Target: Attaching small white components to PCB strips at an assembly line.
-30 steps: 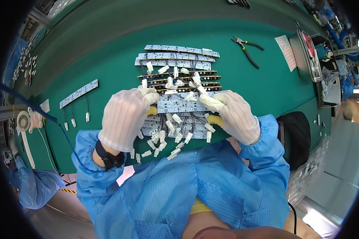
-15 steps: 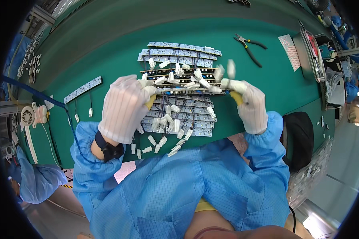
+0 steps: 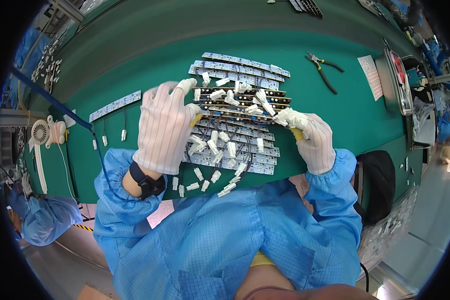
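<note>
Strips of LED board (image 3: 235, 131), each with short wires and white plug connectors (image 3: 212, 146), lie in a stack near the front edge of the green tabletop (image 3: 135, 60), just before our body. We hold one strip (image 3: 237, 114) by its two ends: our left hand (image 3: 164, 131), in a white striped glove, pinches the left end between thumb and fingers, and our right hand (image 3: 310, 137) is closed around the right end. The long axis of this strip runs left to right, parallel to the front edge, and it sits slightly above the middle of the stack, touching or nearly touching the strips under it; we cannot tell which. Both hands are equally near, one at each end, so the strip lies between them. More strips (image 3: 245, 65) lie behind, toward the far edge. One single strip (image 3: 115, 105) rests apart at the left side, and pliers (image 3: 324, 70) lie toward the far right corner.
</note>
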### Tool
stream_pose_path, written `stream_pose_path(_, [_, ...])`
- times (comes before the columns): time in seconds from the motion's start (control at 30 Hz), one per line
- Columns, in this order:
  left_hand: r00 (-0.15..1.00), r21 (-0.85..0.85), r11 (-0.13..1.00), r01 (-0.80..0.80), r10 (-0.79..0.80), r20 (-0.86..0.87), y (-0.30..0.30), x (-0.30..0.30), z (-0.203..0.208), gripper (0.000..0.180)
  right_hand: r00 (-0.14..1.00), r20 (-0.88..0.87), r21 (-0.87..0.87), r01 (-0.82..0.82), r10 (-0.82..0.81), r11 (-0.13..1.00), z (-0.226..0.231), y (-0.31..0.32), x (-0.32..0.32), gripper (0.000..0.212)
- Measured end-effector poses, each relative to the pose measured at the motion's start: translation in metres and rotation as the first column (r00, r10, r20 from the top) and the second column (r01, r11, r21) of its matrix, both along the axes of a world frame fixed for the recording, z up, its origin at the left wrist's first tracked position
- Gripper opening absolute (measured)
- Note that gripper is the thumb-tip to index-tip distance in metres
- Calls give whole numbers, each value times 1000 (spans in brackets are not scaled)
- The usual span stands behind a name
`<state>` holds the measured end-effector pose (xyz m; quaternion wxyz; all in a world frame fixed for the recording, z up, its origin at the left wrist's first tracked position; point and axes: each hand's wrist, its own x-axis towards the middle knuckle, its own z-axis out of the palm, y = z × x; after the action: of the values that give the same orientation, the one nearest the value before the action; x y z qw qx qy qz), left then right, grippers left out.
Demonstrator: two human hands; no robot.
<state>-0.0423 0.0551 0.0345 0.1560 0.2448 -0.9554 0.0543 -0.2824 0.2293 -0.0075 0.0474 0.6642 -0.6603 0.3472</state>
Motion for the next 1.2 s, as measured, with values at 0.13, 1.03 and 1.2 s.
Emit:
stream_pose_path(0.13, [996,-22,998,-56,54,-72,1,3,0,24,999,-35,10,38,-37,999,-5,-1,2,26])
stream_pose_path(1.03, [877,795,584,163,283,-389,7,42,-42,64,957,-264,141,-87,123,986,0,-33,6,28])
stream_pose_path(1.2, [894,719,676,159,211,-396,4,36,-49,78,951,-300,126,-41,77,991,-4,-35,3,28])
